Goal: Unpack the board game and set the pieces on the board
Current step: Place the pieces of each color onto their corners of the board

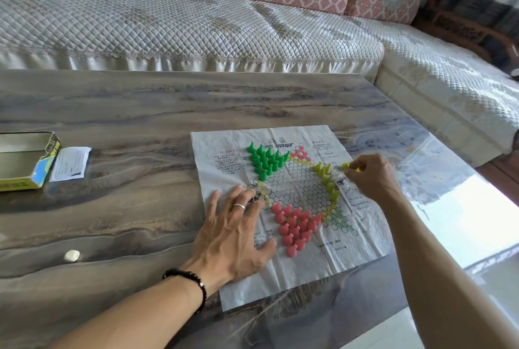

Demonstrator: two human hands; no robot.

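Your left hand [233,233] lies flat on the near-left part of the paper board [283,208], fingers straight and spread, pressing the sheet to the bench [126,124]. Just right of that hand, the pink pieces [295,226] stand clustered on the board's near point. Your right hand [370,177] is at the board's right edge, fingers clamped on a yellow piece [346,165], beside the yellow pieces [327,180] already standing. The green pieces [265,159] fill the far-left point. The open box [26,160] sits well left of the board.

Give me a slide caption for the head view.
Left hand flattens the paper board while right hand places a yellow piece.
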